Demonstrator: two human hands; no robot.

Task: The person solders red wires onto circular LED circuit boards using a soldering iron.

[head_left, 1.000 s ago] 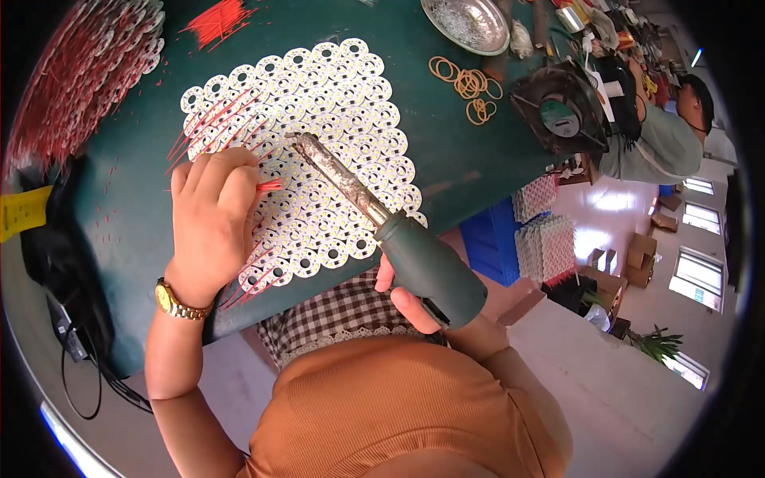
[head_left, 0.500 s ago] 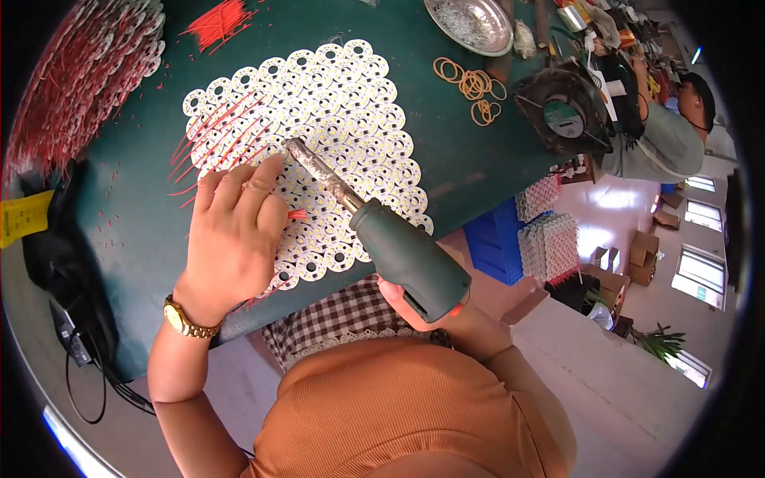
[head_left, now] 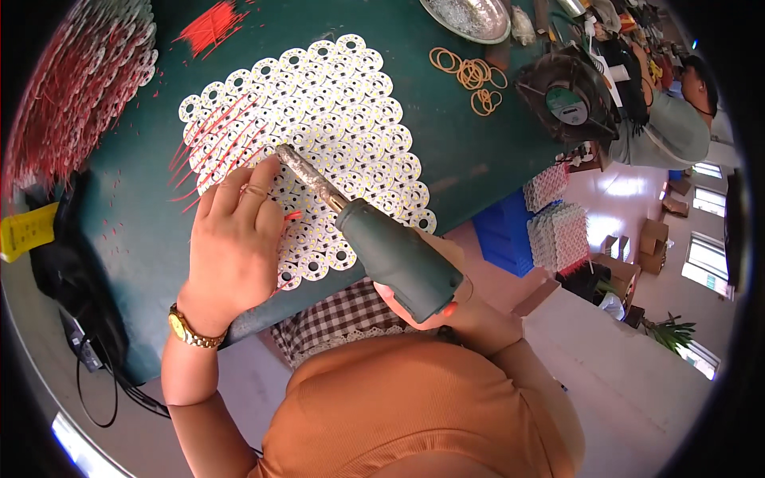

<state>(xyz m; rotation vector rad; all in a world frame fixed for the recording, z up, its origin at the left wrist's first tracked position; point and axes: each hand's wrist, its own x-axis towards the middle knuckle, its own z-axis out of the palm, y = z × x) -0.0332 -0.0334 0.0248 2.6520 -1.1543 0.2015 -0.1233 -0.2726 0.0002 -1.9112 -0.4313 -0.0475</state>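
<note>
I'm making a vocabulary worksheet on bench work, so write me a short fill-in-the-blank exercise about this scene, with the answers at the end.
1. The right hand holds a soldering tool whose tip points toward the upper ____ of the picture.
2. The wires poking out beside the left hand are coloured ____.
3. The watch on the left wrist is coloured ____.
4. The rubber bands lie to the ____ of the round white boards.

Missing words: left; red; gold; right.

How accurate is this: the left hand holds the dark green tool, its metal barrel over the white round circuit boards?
Wrong hand: the head view shows the right hand holding the dark green tool, its metal barrel over the white circuit boards.
</note>
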